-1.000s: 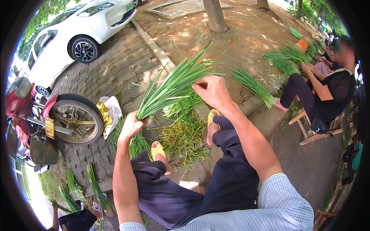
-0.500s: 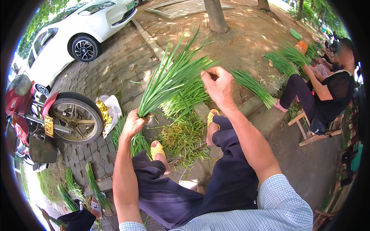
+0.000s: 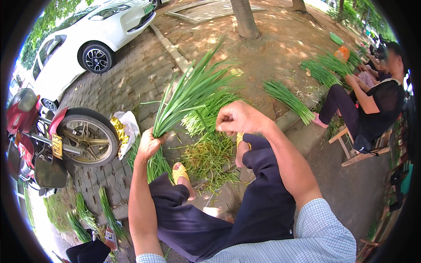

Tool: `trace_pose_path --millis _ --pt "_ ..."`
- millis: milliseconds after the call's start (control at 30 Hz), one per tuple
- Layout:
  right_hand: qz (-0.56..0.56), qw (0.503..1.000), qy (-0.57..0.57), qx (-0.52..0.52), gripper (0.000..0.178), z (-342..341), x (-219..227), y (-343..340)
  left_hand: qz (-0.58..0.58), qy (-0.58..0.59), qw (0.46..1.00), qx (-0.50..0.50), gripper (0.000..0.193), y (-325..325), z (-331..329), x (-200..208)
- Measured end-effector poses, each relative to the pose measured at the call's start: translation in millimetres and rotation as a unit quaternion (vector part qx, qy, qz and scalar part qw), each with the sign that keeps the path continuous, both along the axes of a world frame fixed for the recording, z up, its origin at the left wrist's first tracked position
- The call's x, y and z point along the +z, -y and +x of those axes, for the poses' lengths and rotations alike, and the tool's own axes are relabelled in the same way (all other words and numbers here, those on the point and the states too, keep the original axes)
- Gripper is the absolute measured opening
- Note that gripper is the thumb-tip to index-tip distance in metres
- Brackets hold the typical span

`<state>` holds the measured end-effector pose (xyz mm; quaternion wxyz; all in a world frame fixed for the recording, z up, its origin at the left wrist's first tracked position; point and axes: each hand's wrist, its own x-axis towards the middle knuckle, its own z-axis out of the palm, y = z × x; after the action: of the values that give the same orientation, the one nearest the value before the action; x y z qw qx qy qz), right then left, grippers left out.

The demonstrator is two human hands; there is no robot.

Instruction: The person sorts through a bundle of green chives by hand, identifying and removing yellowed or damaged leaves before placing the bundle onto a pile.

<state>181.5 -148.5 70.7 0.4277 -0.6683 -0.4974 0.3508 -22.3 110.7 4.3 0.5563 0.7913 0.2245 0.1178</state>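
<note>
Bunch (image 3: 189, 94): base clasped in left hand (image 3: 150, 143), the nearer; long axis up-rightward, above paving (image 3: 127, 81) edge.
Right hand (image 3: 243, 118): fingers curled, pinch unclear; bunch lies leftward.

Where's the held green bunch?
Head view, just left of centre: the green bunch is in the left hand, between the motorcycle wheel and the right hand.

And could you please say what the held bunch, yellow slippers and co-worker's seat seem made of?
Bunch: fresh plant leaves, slightly glossy, by their long, green, bending blades. Yellow slippers: probably plastic or rubber, smooth-looking, from their bright uppers. Seat: likely unpainted wood, matte, from its pale bars.
</note>
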Motion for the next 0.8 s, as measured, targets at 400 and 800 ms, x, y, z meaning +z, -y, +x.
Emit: trace_pose_path --millis 400,800 --pt "0.018 0.939 0.319 0.129 0.015 -16.9 -40.8 -12.5 0.202 0.079 0.976 0.032 0.018 -20.5 -2.5 -20.5" --pt "0.215 0.969 0.031 -0.116 0.011 -30.2 59.3 30.2 0.323 0.092 0.941 0.031 0.018 -20.6 -7.2 -9.9"
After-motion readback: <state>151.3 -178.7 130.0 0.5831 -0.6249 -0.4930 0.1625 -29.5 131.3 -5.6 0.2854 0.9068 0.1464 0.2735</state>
